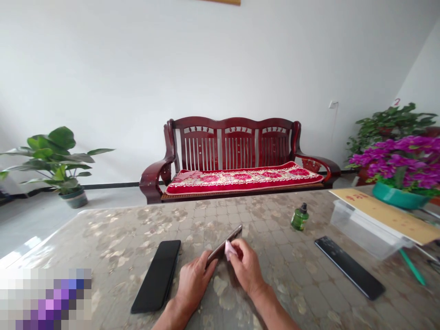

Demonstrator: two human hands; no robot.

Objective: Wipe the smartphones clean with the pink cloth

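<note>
My left hand (pixel 195 280) is closed round the lower end of a smartphone (pixel 220 252), which is tilted up on its edge above the table. Pinched in the fingers of my right hand (pixel 248 268) is a small pale pink cloth (pixel 229 250), held against or very near the phone's side; exact contact is hard to make out. A black smartphone (pixel 156 277) lies flat to the left of my hands. Off to the right rests another dark phone (pixel 349 266), slanting across the tablecloth. Beyond it stands a small green bottle (pixel 299 218) with a black cap.
A patterned cover lies over the table (pixel 113 256). At the right are a clear plastic box (pixel 364 229) with a tan envelope (pixel 388 213), a green pen (pixel 412 267) and purple flowers in a teal pot (pixel 398 196). A wooden bench (pixel 237 121) stands behind the table.
</note>
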